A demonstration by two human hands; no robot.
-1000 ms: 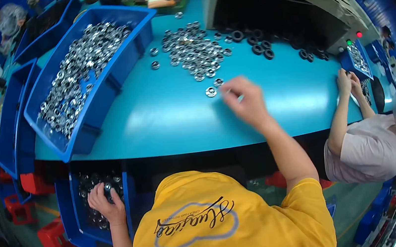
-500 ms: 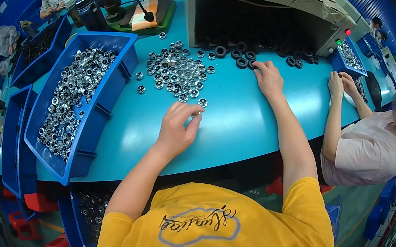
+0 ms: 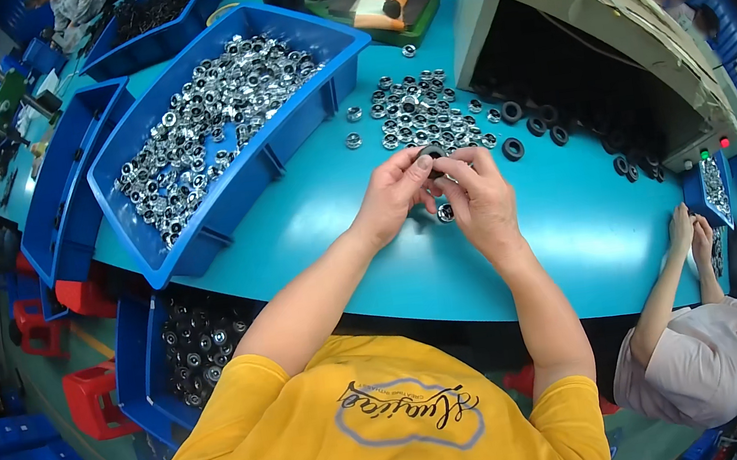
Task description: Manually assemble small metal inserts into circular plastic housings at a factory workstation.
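In front of me my left hand (image 3: 393, 191) and my right hand (image 3: 482, 201) meet, fingertips closed on one small black ring (image 3: 432, 153), like a little tyre. The thumb and index finger of each press at its edge. Whether a silver piece sits inside the ring is hidden by my fingers. One shiny silver hub-like piece (image 3: 445, 212) lies on the table just under my hands. Beyond them spreads a loose group of silver hub-like pieces (image 3: 413, 108), and right of these several black rings (image 3: 536, 126) lie on the blue-green table (image 3: 376, 285).
A long blue bin (image 3: 237, 182) of silver pieces stands at the left. A pale box-shaped machine (image 3: 620, 20) with a dark opening rises at the back right. On the right a co-worker's hands (image 3: 691, 234) are near a small blue bin (image 3: 708, 190). Red stools (image 3: 93, 401) stand below.
My right hand has left the black rings and come to my left hand, bringing a black ring. Both hands now hold it. The view has turned left.
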